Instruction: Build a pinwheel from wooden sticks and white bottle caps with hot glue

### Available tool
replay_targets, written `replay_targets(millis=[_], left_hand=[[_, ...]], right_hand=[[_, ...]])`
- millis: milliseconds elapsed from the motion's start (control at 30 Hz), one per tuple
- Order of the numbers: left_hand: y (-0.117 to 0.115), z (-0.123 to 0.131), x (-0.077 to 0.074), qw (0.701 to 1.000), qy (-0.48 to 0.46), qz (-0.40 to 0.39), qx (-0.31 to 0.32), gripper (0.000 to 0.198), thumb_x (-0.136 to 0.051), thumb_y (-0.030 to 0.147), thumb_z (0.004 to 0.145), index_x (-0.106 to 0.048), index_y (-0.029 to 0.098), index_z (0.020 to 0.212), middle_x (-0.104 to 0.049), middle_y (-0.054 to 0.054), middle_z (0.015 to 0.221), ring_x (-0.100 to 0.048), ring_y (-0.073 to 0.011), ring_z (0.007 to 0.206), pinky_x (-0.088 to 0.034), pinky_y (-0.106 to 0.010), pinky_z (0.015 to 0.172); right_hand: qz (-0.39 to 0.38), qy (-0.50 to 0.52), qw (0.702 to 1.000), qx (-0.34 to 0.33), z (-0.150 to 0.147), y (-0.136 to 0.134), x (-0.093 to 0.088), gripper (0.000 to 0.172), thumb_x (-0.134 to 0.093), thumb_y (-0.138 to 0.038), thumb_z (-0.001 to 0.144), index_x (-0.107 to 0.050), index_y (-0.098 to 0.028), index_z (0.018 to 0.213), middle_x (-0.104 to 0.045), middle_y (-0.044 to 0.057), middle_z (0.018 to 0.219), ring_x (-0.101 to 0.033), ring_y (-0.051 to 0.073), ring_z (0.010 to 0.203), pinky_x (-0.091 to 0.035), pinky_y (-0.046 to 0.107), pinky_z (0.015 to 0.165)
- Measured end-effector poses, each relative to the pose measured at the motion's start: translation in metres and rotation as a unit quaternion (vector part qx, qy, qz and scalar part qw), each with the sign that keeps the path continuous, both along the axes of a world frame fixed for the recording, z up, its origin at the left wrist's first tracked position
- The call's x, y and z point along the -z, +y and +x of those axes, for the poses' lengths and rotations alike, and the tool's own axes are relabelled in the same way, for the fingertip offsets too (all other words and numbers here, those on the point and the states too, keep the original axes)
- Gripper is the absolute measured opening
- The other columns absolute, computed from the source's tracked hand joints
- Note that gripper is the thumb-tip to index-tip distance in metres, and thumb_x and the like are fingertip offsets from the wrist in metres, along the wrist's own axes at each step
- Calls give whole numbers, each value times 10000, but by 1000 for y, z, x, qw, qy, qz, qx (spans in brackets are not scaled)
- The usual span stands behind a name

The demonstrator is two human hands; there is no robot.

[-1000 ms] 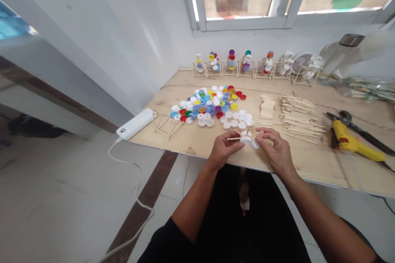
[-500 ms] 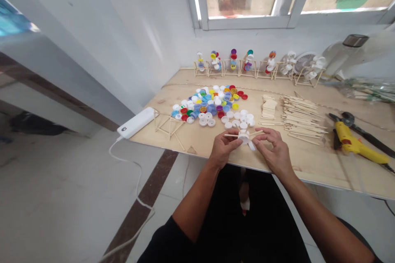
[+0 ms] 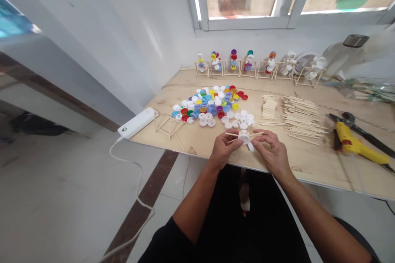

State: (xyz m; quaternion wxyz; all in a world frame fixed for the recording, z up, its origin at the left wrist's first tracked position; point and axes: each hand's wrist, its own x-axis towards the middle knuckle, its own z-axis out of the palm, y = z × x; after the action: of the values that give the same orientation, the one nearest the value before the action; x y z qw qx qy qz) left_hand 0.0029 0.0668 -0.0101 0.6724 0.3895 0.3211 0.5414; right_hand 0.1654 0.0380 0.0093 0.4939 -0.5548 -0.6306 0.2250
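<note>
Between my hands, over the table's front edge, is a small wheel of sticks and white bottle caps (image 3: 243,137). Thin wooden sticks radiate from its round white hub, and a white cap sits at its lower right. My left hand (image 3: 224,146) pinches sticks on the left side of the wheel, thumb against the hub. My right hand (image 3: 273,150) has its fingertips closed on a stick on the right, with the thumb by the lower white cap. Just beyond the wheel lie loose white bottle caps (image 3: 228,125).
Colourful bottle caps (image 3: 211,109) are heaped mid-table. Wooden sticks (image 3: 302,117) lie at right, beside pliers (image 3: 370,133) and a yellow glue gun (image 3: 354,141). A stick frame (image 3: 168,126) and white power bank (image 3: 138,122) are left. Finished cap wheels on frames (image 3: 233,61) line the wall.
The wheel has turned slightly in my fingers, so a second stick now shows on its left side. Both hands keep nearly the same place.
</note>
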Motion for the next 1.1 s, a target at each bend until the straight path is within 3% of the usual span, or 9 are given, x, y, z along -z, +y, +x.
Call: replay_targets(millis=[800,1100], left_hand=[[-1,0,2,1000,21,-7,-17,355,-818,339,584,-658,160,846,-691,-8,766,-649,-158,740,-465,-280,761],[-2,0,1,999,39,-11,-21,394,-834,357,550,-682,148,848,-705,-41,859,-659,-191,803,-475,-308,792]], right_hand=[[-35,46,998,-28,-4,1,5,169,-630,-381,783,-665,-237,701,-652,63,1045,-556,230,1059,-340,431,1004],[-38,36,998,-26,-3,1,6,188,-624,-399,782,-668,-233,707,-659,62,1058,-563,237,1053,-351,440,990]])
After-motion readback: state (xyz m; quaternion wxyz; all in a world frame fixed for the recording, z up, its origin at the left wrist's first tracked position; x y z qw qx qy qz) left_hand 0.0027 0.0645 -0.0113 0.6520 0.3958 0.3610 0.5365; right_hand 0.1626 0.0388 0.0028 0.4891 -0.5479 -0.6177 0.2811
